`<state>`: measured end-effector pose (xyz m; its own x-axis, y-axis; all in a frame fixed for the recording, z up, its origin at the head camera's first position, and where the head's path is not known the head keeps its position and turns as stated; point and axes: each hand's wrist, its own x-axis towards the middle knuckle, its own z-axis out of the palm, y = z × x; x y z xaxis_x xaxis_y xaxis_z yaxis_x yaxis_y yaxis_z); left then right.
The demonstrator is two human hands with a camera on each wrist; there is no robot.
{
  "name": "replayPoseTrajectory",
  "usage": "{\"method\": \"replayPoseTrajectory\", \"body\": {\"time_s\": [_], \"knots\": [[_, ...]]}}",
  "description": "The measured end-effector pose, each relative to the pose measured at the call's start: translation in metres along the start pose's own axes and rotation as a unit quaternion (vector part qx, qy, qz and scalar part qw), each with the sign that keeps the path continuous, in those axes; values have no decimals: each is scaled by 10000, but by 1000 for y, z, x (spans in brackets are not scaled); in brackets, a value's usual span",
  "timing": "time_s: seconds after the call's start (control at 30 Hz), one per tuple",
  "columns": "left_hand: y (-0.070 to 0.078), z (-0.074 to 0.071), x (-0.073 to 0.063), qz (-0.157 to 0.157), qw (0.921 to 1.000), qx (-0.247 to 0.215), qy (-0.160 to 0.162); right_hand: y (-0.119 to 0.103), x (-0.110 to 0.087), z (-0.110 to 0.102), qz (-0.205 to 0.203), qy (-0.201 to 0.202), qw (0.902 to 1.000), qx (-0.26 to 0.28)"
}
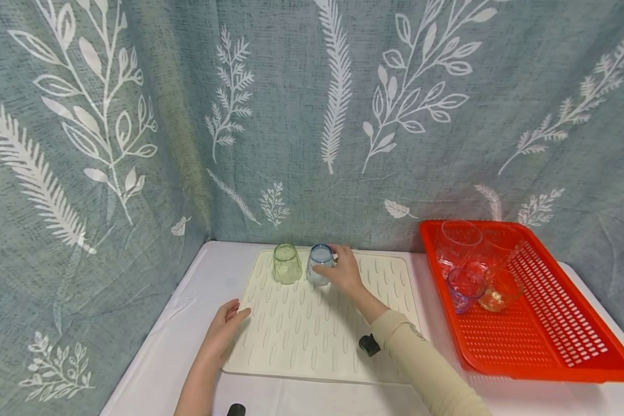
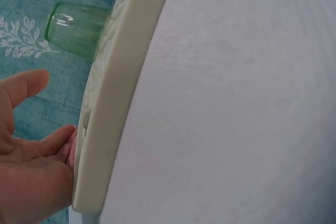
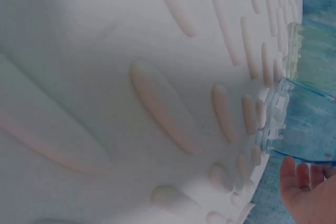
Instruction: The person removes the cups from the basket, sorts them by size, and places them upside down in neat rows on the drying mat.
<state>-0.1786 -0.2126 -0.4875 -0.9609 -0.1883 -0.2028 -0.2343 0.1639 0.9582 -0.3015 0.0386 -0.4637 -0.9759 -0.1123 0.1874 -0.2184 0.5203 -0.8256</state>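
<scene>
My right hand (image 1: 345, 271) holds a clear blue glass (image 1: 319, 257) at the back of a cream drying mat (image 1: 291, 341), thumb on its near side and fingers at its right. In the right wrist view the fingers (image 3: 302, 174) curl against the side of the blue glass (image 3: 304, 121), whose end is right at the mat's ridges. Just left of it stands a pale green glass (image 1: 287, 264), apart from the blue one. Beside the mat's left edge, my left hand (image 1: 223, 329) hangs with relaxed fingers and holds nothing.
At the right a red plastic basket (image 1: 525, 352) holds several glasses, among them a purple glass (image 1: 465, 289) and a yellowish glass (image 1: 499, 292). A patterned curtain (image 1: 301, 115) hangs behind and to the left. A white cloth (image 1: 177, 323) covers the table.
</scene>
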Motion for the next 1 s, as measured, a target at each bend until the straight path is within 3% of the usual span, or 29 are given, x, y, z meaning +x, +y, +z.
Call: {"method": "replayPoseTrajectory", "body": {"time_s": [0.23,0.5,0.77,1.0], "knots": [[2,2,0,-21,10000,83,44,2,-5,-5,133,-18,9997,181],[2,1,0,-35,10000,78,28,2,-19,-11,803,239,9925,894],[0,1,-1,-48,9999,147,4,4,-48,-30,1403,486,9696,1944],[2,0,0,-33,9998,200,-49,3,-75,-53,1420,416,9497,2759]]}}
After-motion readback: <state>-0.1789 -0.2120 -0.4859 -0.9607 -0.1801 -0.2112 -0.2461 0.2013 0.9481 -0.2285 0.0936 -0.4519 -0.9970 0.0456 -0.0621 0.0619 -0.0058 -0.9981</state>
